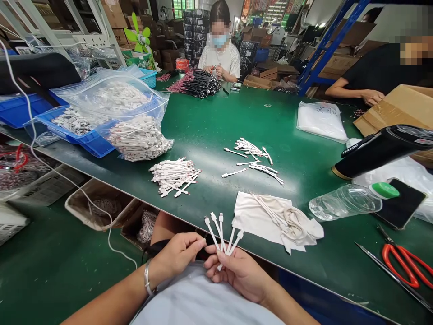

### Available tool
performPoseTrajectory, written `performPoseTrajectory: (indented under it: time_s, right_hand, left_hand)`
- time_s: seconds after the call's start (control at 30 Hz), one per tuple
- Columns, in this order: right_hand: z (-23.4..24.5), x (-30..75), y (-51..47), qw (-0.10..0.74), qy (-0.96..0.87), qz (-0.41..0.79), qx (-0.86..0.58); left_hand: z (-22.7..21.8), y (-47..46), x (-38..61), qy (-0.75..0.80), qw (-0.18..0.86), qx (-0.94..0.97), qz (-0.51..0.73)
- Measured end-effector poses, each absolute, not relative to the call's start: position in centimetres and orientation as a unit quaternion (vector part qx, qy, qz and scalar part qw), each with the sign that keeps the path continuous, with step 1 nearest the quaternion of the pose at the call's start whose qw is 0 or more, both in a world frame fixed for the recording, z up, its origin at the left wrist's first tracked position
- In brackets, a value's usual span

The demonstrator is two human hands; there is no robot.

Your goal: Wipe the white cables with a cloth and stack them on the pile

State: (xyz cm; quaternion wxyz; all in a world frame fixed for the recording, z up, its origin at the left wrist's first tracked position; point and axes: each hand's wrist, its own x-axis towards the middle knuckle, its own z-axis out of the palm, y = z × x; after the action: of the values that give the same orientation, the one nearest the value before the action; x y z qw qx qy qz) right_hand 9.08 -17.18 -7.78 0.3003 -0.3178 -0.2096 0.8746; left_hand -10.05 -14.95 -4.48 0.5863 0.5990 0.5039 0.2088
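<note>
My right hand (237, 271) is closed round a fan of several short white cables (221, 232), their plug ends pointing up over the table's near edge. My left hand (179, 255), a bangle on its wrist, pinches at the lower ends of the same cables beside the right hand. Both hands hover above my lap, just short of the green table (209, 122). More white cables lie on a white cloth (260, 219) right beyond my hands. A bundled pile of cables (174, 176) sits to the left, and loose ones (253, 158) lie farther out.
A clear bag of white cables (135, 131) and blue trays (77, 131) stand at the left. A lying plastic bottle (348, 201), a phone (401, 203), a black tool (382, 151) and red scissors (406, 266) are at the right. Two other people work at the far side.
</note>
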Motion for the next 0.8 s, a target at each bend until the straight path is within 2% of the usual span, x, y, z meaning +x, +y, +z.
performPoseTrajectory:
  time_s: [0.23, 0.53, 0.8]
  right_hand:
    - [-7.5, 9.0, -17.2, 0.296, -0.22, 0.867, -0.335]
    - [-8.0, 9.1, -17.0, 0.289, -0.211, 0.87, -0.34]
    - [-8.1, 9.1, -16.9, 0.286, -0.205, 0.872, -0.339]
  left_hand:
    - [-5.2, -15.1, -9.6, 0.47, 0.591, 0.615, 0.227]
    - [-5.7, -14.9, -9.5, 0.459, 0.532, 0.678, 0.216]
    - [-6.1, -14.7, -9.4, 0.432, 0.544, 0.679, 0.237]
